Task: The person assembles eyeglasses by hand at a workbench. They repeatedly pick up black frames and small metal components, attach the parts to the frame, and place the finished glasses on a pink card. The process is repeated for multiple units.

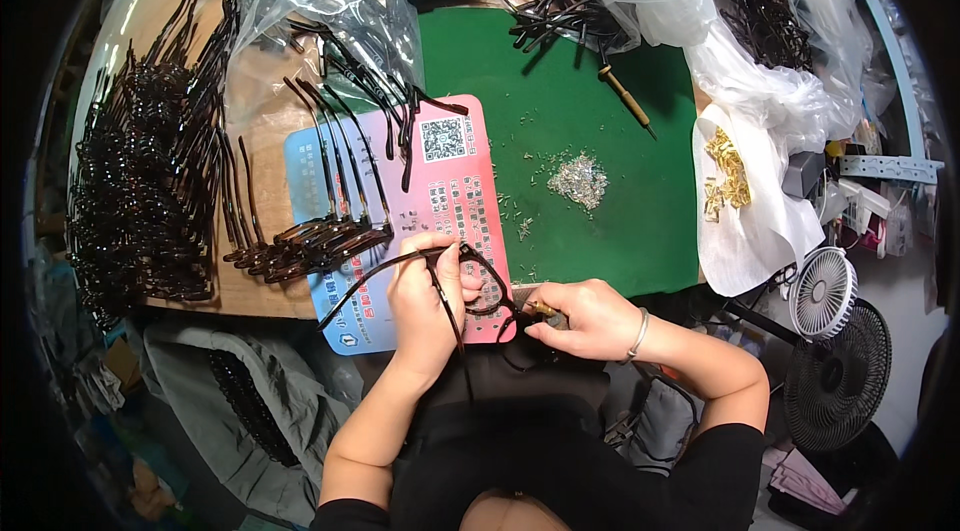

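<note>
My left hand (pixel 428 306) grips a dark eyeglass frame (pixel 478 283) at the table's near edge, one temple arm sticking out left and another hanging down. My right hand (pixel 585 319) pinches a small screwdriver (pixel 540 308) with its tip at the frame's right hinge. Both hands sit over the near corner of a pink and blue printed sheet (pixel 455 186). A small heap of tiny silver screws (pixel 579 178) lies on the green mat (pixel 590 121) just beyond.
Finished dark frames (pixel 310 241) lie in a row on the sheet, with a big pile (pixel 140 181) at the left. Plastic bags of parts (pixel 760 1) crowd the back. A wooden-handled tool (pixel 625 96), gold hinges (pixel 727 171) on white plastic and two fans (pixel 835 331) stand right.
</note>
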`<action>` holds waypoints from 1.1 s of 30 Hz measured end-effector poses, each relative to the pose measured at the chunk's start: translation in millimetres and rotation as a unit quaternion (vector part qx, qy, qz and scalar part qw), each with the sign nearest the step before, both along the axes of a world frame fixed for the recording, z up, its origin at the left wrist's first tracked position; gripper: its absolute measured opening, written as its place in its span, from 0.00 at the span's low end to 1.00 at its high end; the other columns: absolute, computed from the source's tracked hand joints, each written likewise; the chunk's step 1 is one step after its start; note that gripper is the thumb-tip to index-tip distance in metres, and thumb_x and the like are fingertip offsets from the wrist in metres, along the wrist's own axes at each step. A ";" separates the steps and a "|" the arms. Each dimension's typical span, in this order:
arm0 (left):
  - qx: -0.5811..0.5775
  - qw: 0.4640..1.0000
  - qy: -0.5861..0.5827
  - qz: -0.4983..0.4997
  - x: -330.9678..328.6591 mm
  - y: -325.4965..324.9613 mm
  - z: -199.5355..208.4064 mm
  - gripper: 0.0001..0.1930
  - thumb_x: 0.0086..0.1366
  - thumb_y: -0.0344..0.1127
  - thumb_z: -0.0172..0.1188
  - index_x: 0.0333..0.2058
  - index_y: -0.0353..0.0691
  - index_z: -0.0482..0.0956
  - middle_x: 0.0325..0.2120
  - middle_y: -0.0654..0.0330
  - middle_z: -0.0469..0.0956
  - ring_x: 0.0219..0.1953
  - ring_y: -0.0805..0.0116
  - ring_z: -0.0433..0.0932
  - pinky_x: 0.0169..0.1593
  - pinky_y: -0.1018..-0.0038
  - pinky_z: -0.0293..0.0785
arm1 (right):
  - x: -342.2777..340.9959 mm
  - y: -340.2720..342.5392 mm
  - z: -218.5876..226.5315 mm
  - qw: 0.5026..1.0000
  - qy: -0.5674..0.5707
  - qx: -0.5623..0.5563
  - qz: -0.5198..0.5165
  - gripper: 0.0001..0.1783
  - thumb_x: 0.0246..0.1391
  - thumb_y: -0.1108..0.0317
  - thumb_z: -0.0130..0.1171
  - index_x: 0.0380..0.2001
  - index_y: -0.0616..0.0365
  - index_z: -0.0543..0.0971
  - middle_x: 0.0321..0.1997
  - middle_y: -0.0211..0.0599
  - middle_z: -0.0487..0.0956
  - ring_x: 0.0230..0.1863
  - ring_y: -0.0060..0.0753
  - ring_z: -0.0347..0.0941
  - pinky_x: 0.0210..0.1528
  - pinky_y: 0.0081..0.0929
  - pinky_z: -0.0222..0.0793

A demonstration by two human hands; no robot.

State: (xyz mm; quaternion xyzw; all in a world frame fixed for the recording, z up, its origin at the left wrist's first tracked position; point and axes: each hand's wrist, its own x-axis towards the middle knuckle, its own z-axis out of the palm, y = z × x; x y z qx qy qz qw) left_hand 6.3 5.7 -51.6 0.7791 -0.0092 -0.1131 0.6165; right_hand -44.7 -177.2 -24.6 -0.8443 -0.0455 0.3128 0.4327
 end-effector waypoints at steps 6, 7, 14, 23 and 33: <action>0.023 0.999 -0.019 -0.012 2.4 -1.4 -1.2 0.04 0.64 0.25 0.51 0.37 0.31 0.70 0.23 0.59 0.73 0.18 0.76 0.76 0.22 0.81 0.73 | 3.6 -5.8 5.6 0.999 -0.014 0.021 0.040 0.15 0.49 0.62 0.56 0.36 0.60 0.72 0.29 0.45 0.77 0.32 0.47 0.75 0.34 0.38 0.71; 0.031 0.999 -0.033 -0.020 2.2 -0.1 -3.0 0.04 0.64 0.25 0.51 0.37 0.31 0.70 0.23 0.59 0.73 0.18 0.76 0.76 0.22 0.81 0.73 | 2.3 -5.6 3.5 0.999 -0.022 0.024 0.037 0.15 0.48 0.62 0.57 0.36 0.60 0.72 0.28 0.44 0.77 0.32 0.47 0.75 0.34 0.39 0.70; 0.109 0.980 -0.155 -0.068 4.0 -2.6 -4.6 0.03 0.63 0.23 0.52 0.36 0.32 0.71 0.25 0.58 0.73 0.18 0.78 0.75 0.22 0.82 0.72 | 0.2 -5.4 0.8 0.999 -0.008 0.030 0.026 0.15 0.47 0.62 0.58 0.36 0.60 0.73 0.30 0.44 0.77 0.32 0.48 0.75 0.35 0.39 0.70; 0.002 0.999 -0.039 0.033 5.4 17.6 -7.9 0.04 0.66 0.28 0.49 0.36 0.34 0.69 0.23 0.64 0.73 0.20 0.83 0.71 0.26 0.87 0.70 | 11.9 -7.1 14.0 0.976 -0.215 -0.003 0.039 0.14 0.47 0.64 0.58 0.37 0.60 0.73 0.36 0.38 0.72 0.27 0.38 0.75 0.28 0.31 0.72; 0.030 0.994 -0.084 0.063 -1.7 18.8 -16.8 0.04 0.65 0.27 0.51 0.37 0.33 0.69 0.32 0.60 0.75 0.23 0.82 0.72 0.28 0.85 0.70 | 19.9 11.3 -10.8 0.880 -0.384 -0.215 0.179 0.25 0.43 0.62 0.58 0.47 0.59 0.74 0.59 0.37 0.68 0.12 0.25 0.64 0.13 0.21 0.65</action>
